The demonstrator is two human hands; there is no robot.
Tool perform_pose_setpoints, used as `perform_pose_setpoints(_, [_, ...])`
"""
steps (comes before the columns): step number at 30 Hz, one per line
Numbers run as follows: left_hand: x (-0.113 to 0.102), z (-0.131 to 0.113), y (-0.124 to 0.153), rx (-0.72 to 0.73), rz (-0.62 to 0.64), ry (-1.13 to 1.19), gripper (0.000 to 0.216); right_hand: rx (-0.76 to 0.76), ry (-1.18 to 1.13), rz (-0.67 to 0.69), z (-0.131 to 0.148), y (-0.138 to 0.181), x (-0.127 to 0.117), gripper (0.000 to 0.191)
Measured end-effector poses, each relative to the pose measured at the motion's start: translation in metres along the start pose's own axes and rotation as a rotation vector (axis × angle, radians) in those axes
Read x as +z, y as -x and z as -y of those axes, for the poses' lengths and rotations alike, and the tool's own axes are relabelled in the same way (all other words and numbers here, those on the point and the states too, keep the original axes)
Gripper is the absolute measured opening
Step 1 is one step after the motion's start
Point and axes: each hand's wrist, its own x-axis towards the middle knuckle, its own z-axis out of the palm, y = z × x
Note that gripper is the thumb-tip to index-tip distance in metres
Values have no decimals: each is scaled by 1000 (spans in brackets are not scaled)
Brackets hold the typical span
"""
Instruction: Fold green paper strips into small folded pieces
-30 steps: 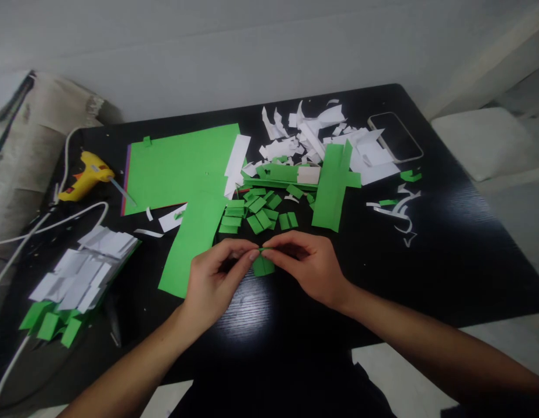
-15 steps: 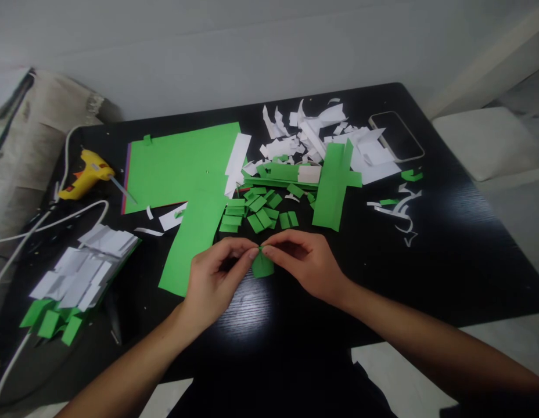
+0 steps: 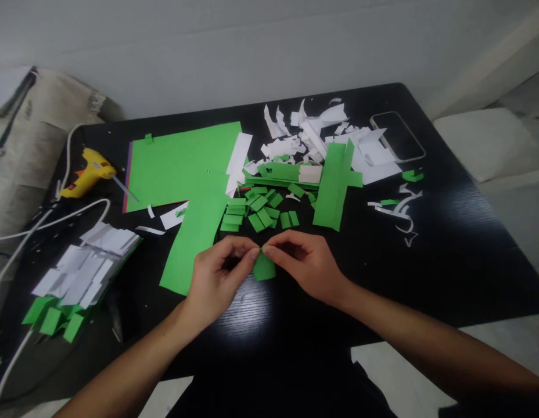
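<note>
— Where is the green paper piece [image 3: 264, 268]?
— Just right of the big green sheet [image 3: 178, 165], by its lower strip. The left hand [image 3: 217, 273] and right hand [image 3: 306, 261] meet fingertip to fingertip, pinching its top.
— Any change?
— A second ago its top looked flatter; now it narrows to a point. The hands have barely shifted.
— Nearby?
— Cut green rectangles [image 3: 256, 212] right of the sheet, glue gun [image 3: 89, 173] left of it.

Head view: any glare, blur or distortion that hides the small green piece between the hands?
Head view: a pale glare patch lies on the black table below the left hand and right hand, clear of the small green piece they pinch; whole frame soft, fine creases unreadable; table edges bow slightly, wide-lens distortion.
</note>
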Motion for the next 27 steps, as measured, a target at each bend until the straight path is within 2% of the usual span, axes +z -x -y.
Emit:
perform_pose_setpoints(7, [0,0,-1,-40,-26,38,4,32,-43,-17,0,0,1,10])
perform_pose_setpoints(16, [-1,-2,-1,-35,-1,41,4,3,29,-16,2,0,-2,11])
perform_pose_setpoints(27, [-1,-3,-1,-22,35,36,6,17,-15,3,2,0,0,9])
